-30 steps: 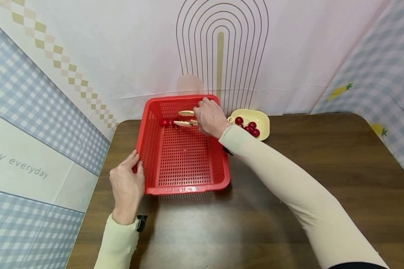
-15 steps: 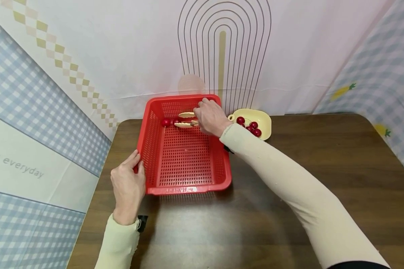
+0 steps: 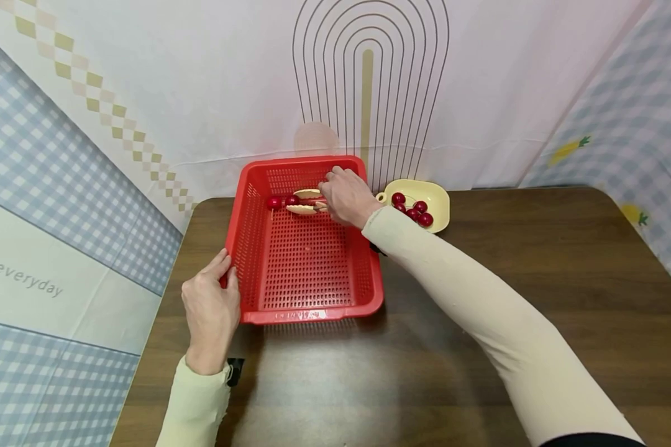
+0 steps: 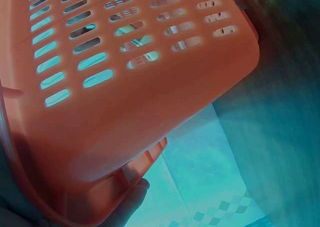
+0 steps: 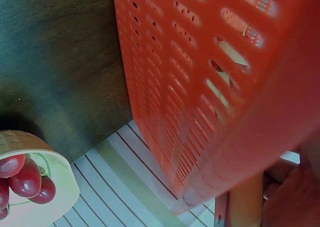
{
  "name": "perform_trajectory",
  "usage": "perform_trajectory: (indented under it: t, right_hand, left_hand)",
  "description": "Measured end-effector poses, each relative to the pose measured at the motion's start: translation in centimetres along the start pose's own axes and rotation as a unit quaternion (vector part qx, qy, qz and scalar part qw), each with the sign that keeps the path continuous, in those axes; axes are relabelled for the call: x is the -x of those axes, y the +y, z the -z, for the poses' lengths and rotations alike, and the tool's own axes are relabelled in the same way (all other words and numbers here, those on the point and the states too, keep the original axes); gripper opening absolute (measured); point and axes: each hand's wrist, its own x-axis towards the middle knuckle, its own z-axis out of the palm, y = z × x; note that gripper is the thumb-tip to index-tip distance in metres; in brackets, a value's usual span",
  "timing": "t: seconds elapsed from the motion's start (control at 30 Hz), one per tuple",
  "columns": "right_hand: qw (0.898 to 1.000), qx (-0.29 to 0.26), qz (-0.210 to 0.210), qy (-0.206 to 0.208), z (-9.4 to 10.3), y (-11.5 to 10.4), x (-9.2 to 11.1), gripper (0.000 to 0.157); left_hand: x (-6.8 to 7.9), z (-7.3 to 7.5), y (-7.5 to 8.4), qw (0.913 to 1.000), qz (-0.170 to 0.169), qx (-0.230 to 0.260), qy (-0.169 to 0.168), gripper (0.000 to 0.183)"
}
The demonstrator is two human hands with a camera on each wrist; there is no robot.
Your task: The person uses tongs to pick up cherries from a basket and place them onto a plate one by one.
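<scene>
My left hand (image 3: 211,304) grips the left rim of a red plastic basket (image 3: 307,315) with perforated walls and floor. In the head view, my right hand (image 3: 346,197) reaches over the basket's right side and holds a pair of cream-tipped tongs (image 3: 301,210). The two tips stand apart, one on each side of a dark red cherry (image 3: 292,200); whether they touch it is hard to tell. Just left of it lies a second cherry (image 3: 274,203) near the back left corner. The right wrist view shows the tong handles (image 5: 245,202) beside my fingers, outside the basket wall.
A pale yellow dish (image 3: 438,202) with several cherries (image 3: 420,207) stands right of the basket, partly behind my right sleeve. The wooden table (image 3: 537,248) extends to the right and front. A patterned cloth backdrop (image 3: 246,81) rises directly behind the basket.
The tongs have shifted slightly left and down, so their tips now lie either side of the nearer cherry. The left hand and the basket have hardly moved.
</scene>
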Motion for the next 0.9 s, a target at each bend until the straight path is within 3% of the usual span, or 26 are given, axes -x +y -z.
perform_trajectory:
  t: [0.4, 0.9]
  right_hand:
    - [0.999, 0.015, 0.011, 0.028, 0.5, 0.2, 0.2, 0.015]
    - [0.999, 0.027, 0.003, 0.020, 1.9, 1.0, 2.1, 0.023]
  left_hand:
    - [-0.1, 0.0, 0.0, 1.0000, -0.002, 0.005, 0.003, 0.024]
    - [0.0, 0.2, 0.0, 1.0000, 0.006, 0.005, 0.000, 0.026]
